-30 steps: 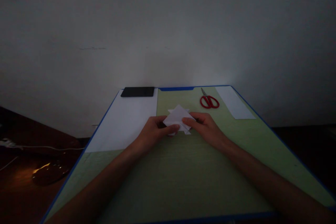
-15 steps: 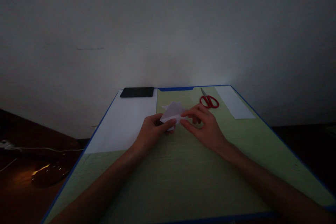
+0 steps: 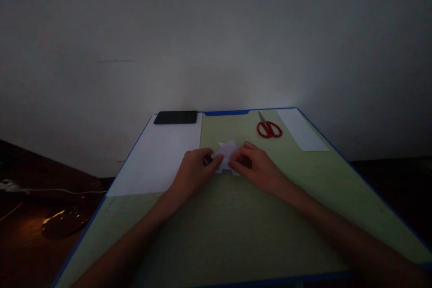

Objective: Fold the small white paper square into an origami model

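Observation:
Between my two hands is a small piece of folded white paper (image 3: pixel 225 154) with several pointed corners, near the middle of the table. My left hand (image 3: pixel 195 166) pinches its left side, thumb on top and the other fingers curled beneath. On the right side, the thumb and fingertips of my right hand (image 3: pixel 258 166) are closed on the paper's edge. Part of the paper is hidden by my fingers.
Red-handled scissors (image 3: pixel 269 129) lie behind my right hand. At the far left a black phone-like slab (image 3: pixel 175 117) rests on a large white sheet (image 3: pixel 148 162). A white paper strip (image 3: pixel 302 130) lies at right. The green table (image 3: pixel 236 234) has blue edges and meets a wall.
The folded paper has turned and come down a little between my hands. My right hand has moved slightly down and left, with its fingers gathered closer on the paper.

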Demonstrator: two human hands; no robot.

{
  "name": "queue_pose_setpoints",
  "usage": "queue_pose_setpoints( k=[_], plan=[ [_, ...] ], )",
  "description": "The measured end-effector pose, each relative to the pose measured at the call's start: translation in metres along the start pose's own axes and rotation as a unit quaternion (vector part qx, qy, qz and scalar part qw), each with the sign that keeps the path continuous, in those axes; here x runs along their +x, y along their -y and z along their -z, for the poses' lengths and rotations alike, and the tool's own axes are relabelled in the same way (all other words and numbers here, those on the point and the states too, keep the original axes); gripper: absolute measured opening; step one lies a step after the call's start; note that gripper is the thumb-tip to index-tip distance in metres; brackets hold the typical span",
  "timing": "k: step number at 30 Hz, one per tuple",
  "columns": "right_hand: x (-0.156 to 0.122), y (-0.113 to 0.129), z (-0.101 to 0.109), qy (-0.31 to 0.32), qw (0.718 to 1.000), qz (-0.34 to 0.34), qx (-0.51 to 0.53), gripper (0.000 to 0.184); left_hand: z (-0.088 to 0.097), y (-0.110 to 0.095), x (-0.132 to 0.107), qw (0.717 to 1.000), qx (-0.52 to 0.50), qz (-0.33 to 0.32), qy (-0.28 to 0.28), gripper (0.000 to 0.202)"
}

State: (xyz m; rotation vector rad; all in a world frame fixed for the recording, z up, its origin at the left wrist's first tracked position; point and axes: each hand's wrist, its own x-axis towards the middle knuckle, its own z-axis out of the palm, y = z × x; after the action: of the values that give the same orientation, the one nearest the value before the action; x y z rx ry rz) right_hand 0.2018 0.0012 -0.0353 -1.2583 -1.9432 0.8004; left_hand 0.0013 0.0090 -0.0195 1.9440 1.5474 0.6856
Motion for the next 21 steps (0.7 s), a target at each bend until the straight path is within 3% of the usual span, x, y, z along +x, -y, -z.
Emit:
queue_pose_setpoints(
  k=[3, 5, 7, 10, 13, 21],
  plan=[
    [0.0, -0.006, -0.002, 0.022, 0.998, 0.004, -0.052, 0.012, -0.005, 0.001, -0.005, 0.992, 0.103, -0.038, -0.06, 0.017],
    [-0.001, -0.009, -0.003, 0.026, 0.997, 0.008, -0.076, 0.012, -0.01, 0.002, -0.008, 0.984, 0.134, -0.084, -0.081, 0.017],
    [-0.001, -0.01, -0.004, 0.026, 0.996, 0.013, -0.089, 0.011, -0.012, 0.004, -0.009, 0.977, 0.141, -0.144, -0.072, 0.015],
    [-0.002, -0.01, -0.004, 0.025, 0.995, 0.016, -0.093, 0.009, -0.013, 0.006, -0.008, 0.969, 0.126, -0.211, -0.012, 0.018],
    [-0.002, -0.009, -0.006, 0.015, 0.995, 0.01, -0.099, 0.007, -0.01, 0.008, -0.007, 0.969, 0.109, -0.219, 0.026, 0.016],
    [-0.002, -0.006, -0.007, 0.01, 0.992, 0.001, -0.128, 0.008, -0.008, 0.01, -0.005, 0.972, 0.085, -0.213, 0.04, 0.01]
  ],
)
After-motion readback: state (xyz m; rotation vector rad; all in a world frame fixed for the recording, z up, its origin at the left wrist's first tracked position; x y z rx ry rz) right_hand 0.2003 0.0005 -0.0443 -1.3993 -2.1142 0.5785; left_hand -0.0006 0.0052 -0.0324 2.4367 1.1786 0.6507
